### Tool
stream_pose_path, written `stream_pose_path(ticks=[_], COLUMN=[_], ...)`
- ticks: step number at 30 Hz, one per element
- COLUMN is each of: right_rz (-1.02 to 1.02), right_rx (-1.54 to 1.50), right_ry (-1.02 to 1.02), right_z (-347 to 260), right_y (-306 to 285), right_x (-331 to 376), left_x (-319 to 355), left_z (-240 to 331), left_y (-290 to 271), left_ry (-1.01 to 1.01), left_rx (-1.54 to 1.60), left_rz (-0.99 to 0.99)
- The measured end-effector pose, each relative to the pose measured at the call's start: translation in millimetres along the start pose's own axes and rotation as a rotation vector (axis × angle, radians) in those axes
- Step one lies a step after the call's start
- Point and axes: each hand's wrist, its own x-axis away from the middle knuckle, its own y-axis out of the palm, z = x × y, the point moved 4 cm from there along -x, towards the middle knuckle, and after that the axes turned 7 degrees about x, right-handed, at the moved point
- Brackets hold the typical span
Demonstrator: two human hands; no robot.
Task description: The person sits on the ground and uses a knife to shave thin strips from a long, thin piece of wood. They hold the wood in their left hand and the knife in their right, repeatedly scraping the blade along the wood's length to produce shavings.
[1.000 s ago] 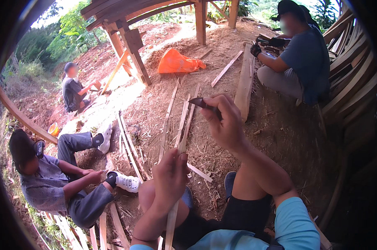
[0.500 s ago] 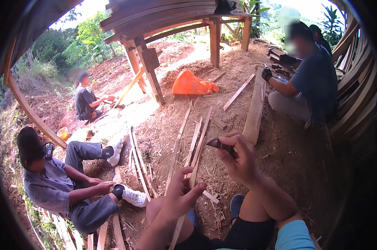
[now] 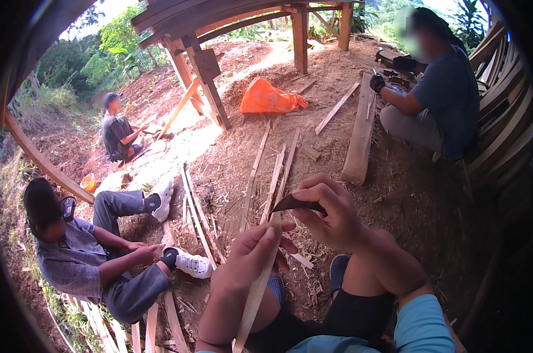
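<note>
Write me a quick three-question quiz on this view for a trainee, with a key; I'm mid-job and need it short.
1. What does the person's right hand hold?
2. True or false: the left hand grips a pale wooden strip.
3. What colour is the crumpled bag or sheet lying on the ground?
A) blue
B) orange
C) green

Key:
1. A dark pointed blade.
2. True.
3. B.
</note>
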Motion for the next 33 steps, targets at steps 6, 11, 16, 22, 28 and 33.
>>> stream_pose_path(ticks=[6,11,16,22,28,33], right_rz=[0.045,0.02,0.04,0.001,0.028,0.078], right_rx=[0.042,0.075,0.107,0.071,0.071,0.12], right_ry=[0.097,0.002,0.014,0.006,0.048,0.13], right_z=[-1.2,-6.4,1.2,-2.9,0.9,15.6], right_y=[1.9,7.1,-1.1,-0.3,-0.1,-6.4], right_x=[2.2,3.7,-0.6,4.3,4.3,1.0], left_x=[-1.2,-1.8,1.0,-1.8,-3.7,-2.8], left_z=[-0.6,-1.5,-0.7,-2.5,-4.1,-2.9], left_y=[0.4,-4.0,-5.1,-0.9,-2.6,-1.6], left_ry=[0.025,-0.019,-0.002,-0.021,0.036,0.07], left_rx=[-0.049,-0.061,-0.089,-0.133,-0.16,-0.147], left_rz=[-0.021,-0.058,-0.037,-0.018,-0.001,0.03])
